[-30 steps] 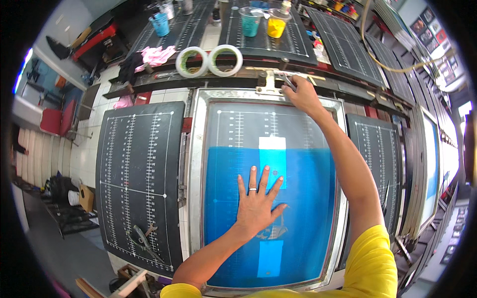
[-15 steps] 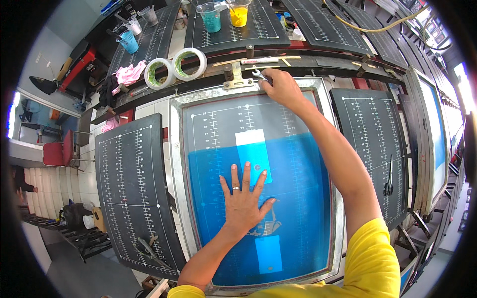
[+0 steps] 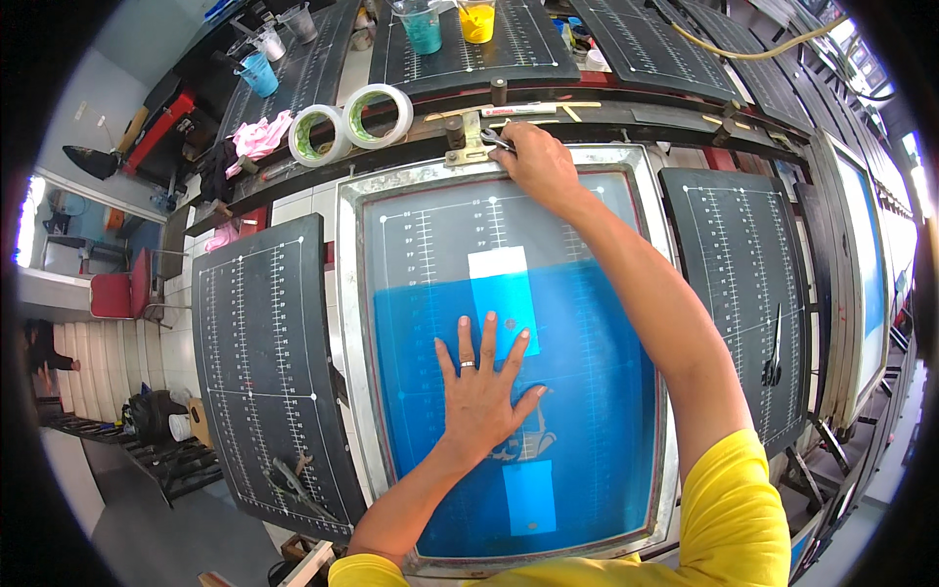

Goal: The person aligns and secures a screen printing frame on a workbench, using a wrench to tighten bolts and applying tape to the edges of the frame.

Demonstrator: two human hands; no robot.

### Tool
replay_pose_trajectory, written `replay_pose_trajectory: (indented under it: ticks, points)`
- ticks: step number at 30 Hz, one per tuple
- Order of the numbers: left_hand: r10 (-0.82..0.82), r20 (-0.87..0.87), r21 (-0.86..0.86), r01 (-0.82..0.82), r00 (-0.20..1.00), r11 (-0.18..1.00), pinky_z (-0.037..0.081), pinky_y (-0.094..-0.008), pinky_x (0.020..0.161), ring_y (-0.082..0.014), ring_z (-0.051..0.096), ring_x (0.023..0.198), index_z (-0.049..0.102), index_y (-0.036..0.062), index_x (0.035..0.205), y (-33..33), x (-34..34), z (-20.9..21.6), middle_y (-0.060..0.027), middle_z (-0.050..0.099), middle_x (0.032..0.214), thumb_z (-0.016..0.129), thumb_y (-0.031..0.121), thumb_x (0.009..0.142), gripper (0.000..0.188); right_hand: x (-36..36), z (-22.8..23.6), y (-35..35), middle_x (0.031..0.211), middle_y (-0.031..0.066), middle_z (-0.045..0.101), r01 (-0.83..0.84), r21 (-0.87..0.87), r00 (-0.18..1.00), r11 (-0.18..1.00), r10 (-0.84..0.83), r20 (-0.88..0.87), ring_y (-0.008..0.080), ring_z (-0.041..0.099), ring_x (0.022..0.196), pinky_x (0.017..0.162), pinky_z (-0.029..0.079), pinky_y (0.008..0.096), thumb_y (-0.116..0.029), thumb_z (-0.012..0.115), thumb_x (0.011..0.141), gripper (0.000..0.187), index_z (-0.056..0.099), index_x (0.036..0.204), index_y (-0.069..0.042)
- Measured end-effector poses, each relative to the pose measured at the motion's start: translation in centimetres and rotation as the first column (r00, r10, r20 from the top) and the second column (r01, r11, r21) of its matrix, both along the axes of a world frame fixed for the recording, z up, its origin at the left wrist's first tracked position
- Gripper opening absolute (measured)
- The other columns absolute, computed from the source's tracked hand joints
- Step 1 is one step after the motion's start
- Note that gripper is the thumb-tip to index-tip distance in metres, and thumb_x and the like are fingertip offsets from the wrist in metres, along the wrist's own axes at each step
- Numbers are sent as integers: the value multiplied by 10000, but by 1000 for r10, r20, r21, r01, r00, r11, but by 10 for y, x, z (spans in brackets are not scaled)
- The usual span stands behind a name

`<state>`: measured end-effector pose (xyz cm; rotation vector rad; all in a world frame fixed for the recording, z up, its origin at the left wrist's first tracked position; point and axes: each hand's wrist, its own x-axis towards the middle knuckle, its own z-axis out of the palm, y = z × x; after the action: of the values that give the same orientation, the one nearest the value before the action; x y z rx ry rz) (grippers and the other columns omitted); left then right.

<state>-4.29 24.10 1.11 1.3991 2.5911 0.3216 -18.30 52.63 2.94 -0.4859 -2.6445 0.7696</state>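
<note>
Before me lies a metal-framed printing screen (image 3: pixel 350 323) with blue-coated mesh (image 3: pixel 597 430), over a dark marked board. My left hand (image 3: pixel 481 396) rests flat on the mesh, fingers spread, holding nothing. Just beyond its fingertips a light rectangle (image 3: pixel 501 279) shows through the mesh; a second pale rectangle (image 3: pixel 530 497) shows nearer me. My right hand (image 3: pixel 541 166) is closed around a silver wrench (image 3: pixel 491 138) at the far edge of the frame. The wrench's jaw is beside a metal bracket (image 3: pixel 471 142); whether it grips a bolt I cannot tell.
Two tape rolls (image 3: pixel 401 115) and a marker (image 3: pixel 518 111) lie on the far rail. Dark boards (image 3: pixel 259 362) flank the screen; the right one bears scissors (image 3: pixel 774 357), the left a clamp-like tool (image 3: pixel 291 484). Teal (image 3: pixel 423 34) and yellow (image 3: pixel 477 24) cups stand farther back.
My right hand has shifted slightly left with the wrench, bringing its jaw closer to the bracket. My left hand stays flat on the mesh. The view has shifted a little.
</note>
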Motion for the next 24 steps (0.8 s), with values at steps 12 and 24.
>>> replay_pose_trajectory:
  ticks: [12,24]
  points:
    - [7,26,33,-8,1000,999,92,-768,1126,-510,110,1510,436,229,1533,0,0,2,-228,178,1651,617,602,908,750,5,-5,2,1042,138,682,3,-27,997,1000,-5,-81,365,663,945,796,517,482,-236,684,882,233,659,1002,-37]
    - [-4,4,55,3,1000,999,104,-778,1116,-522,103,1506,442,214,1530,-1,0,-1,-239,176,1647,624,596,906,754,3,-3,4,957,146,692,6,-112,1000,994,-9,-24,364,668,910,785,507,478,-235,683,878,217,665,955,-33]
